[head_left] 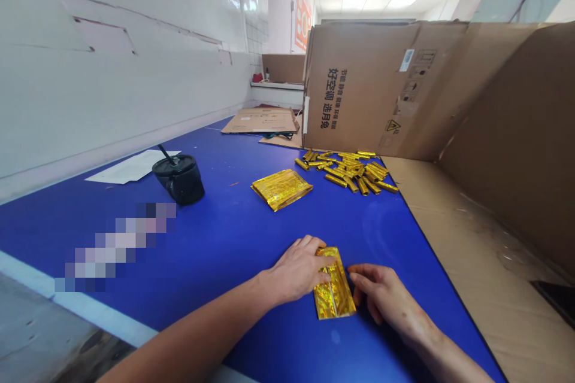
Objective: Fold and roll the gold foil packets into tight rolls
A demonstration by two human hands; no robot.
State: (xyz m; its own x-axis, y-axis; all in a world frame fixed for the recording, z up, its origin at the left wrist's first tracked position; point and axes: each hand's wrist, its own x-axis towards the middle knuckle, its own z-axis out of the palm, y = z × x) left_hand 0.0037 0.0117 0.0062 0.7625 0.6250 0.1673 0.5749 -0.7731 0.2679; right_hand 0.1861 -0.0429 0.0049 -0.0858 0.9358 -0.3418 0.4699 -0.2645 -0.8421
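A gold foil paper [335, 299], with a pale seam down its middle, lies flat on the blue tabletop in front of me. My left hand [302, 266] rests across its upper left part, fingers and thumb spread over the foil. At its right edge is my right hand [380, 293], fingers bent and the thumb and index tips close together; whether they pinch the foil's edge is hidden. Farther up the table lies a stack of gold foil papers [282, 188]. Behind it to the right, several rolled gold foil tubes [353, 170] form a loose heap.
A black cup-like container [182, 182] with a stick stands at left, beside white paper [128, 167]. A large cardboard box [363, 90] rises behind the tubes, with cardboard [449, 227] along the table's right edge. Flat cardboard [260, 121] lies at the back, and a white wall [135, 42] runs along the left.
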